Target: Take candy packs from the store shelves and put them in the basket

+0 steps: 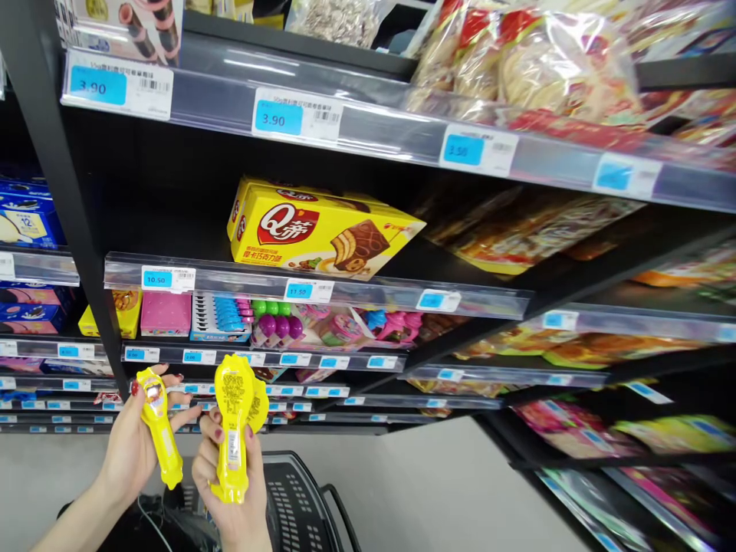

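My left hand (129, 445) is closed at the thumb side on a yellow, spoon-shaped plastic packet (166, 441). A small picture shows at the packet's wide top end, and its narrow end points down. Beside it, my right hand (205, 466) grips another yellow packet (233, 399) of like shape, upright, with dark print and a barcode facing me. At least one more yellow packet (258, 402) is partly hidden behind that one, in the same hand. What lies inside the packets cannot be seen. Both hands are in front of the lower shelves.
A black shopping basket (287, 491) sits below my right hand. Ahead, a shelf edge (368, 295) with price tags carries a yellow cake box (322, 230). Pink boxes (165, 313) and colourful toy-like sweets stand one shelf lower. Bagged food (563, 69) fills the upper right.
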Available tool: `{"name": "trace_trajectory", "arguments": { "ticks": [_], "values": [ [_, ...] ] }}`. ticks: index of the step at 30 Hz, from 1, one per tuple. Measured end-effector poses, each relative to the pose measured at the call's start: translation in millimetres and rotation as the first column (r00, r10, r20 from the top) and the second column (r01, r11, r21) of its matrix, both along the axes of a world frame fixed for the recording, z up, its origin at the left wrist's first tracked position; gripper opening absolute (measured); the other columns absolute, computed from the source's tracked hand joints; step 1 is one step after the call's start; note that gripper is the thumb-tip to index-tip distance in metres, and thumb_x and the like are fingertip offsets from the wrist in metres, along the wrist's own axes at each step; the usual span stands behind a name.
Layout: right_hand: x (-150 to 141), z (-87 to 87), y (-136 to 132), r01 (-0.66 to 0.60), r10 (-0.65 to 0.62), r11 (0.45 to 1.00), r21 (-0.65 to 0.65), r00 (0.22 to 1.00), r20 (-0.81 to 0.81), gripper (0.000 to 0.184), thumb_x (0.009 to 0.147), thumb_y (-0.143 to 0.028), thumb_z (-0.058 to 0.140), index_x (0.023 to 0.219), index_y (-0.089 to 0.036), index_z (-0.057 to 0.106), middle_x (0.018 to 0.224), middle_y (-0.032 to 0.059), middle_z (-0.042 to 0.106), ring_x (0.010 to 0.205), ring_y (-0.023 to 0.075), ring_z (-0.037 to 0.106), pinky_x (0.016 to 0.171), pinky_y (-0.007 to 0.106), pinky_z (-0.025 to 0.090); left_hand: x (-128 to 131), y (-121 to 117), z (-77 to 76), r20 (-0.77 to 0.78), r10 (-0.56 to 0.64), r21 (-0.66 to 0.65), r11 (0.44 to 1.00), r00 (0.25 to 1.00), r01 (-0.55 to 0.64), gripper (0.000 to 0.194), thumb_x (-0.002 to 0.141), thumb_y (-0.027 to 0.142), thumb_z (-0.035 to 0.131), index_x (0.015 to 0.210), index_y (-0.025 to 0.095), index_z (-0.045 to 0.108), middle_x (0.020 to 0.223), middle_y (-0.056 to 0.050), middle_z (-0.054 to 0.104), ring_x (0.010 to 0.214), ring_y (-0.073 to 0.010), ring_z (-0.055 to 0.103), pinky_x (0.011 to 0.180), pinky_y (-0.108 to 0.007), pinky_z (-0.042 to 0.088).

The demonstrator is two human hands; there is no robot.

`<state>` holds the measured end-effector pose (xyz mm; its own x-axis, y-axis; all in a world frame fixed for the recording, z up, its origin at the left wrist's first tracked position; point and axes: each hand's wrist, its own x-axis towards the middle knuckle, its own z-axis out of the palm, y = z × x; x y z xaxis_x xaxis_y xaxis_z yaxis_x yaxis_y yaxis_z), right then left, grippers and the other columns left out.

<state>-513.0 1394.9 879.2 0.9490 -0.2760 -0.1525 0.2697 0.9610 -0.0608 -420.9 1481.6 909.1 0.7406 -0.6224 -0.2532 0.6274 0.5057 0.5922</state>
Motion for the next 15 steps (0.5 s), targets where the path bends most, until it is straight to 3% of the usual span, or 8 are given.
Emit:
{"name": "trace_trajectory", "arguments": {
  "ticks": [5, 10, 15],
  "values": [
    [1.7, 0.4, 3.2, -0.015, 0.015, 1.0, -0.007, 1.0, 0.012, 0.028, 0.064, -0.03, 0.078, 0.076, -0.008, 0.065, 0.061, -0.0041, 0.051, 0.044, 0.0003, 0.017, 0.041, 0.011, 0.022, 1.6, 2.3, 2.0, -0.002, 0.015, 0.012, 1.0, 1.0, -0.015, 0.025, 0.088, 0.037, 0.044, 0.101, 0.024, 0.062, 0.095, -0.003, 0.067, 0.079, -0.0166, 0.063, 0.087, -0.042, 0.052],
    [-3.6, -3.9, 6.8, -0.02, 0.024, 0.997, -0.08, 0.999, 0.048, 0.029, 0.06, -0.034, 0.079, 0.075, -0.012, 0.065, 0.06, -0.0055, 0.051, 0.042, -0.0001, 0.017, 0.039, 0.011, 0.021, 1.7, 4.5, 1.6, 0.006, 0.011, 0.008, 1.0, 1.0, -0.011, 0.026, 0.087, 0.037, 0.046, 0.105, 0.025, 0.061, 0.097, -0.003, 0.066, 0.077, -0.0165, 0.063, 0.087, -0.045, 0.052],
    [-8.4, -11.2, 9.0, 0.019, -0.035, 0.981, -0.194, 0.996, -0.08, 0.032, 0.052, -0.033, 0.082, 0.072, -0.015, 0.065, 0.065, -0.0029, 0.058, 0.042, 0.0006, 0.027, 0.039, 0.013, 0.025, -0.1, 6.3, 1.6, 0.015, 0.007, -0.021, 1.0, 1.0, -0.007, 0.025, 0.087, 0.038, 0.048, 0.104, 0.024, 0.06, 0.097, -0.003, 0.065, 0.079, -0.0168, 0.064, 0.088, -0.045, 0.051]
  ]
}}
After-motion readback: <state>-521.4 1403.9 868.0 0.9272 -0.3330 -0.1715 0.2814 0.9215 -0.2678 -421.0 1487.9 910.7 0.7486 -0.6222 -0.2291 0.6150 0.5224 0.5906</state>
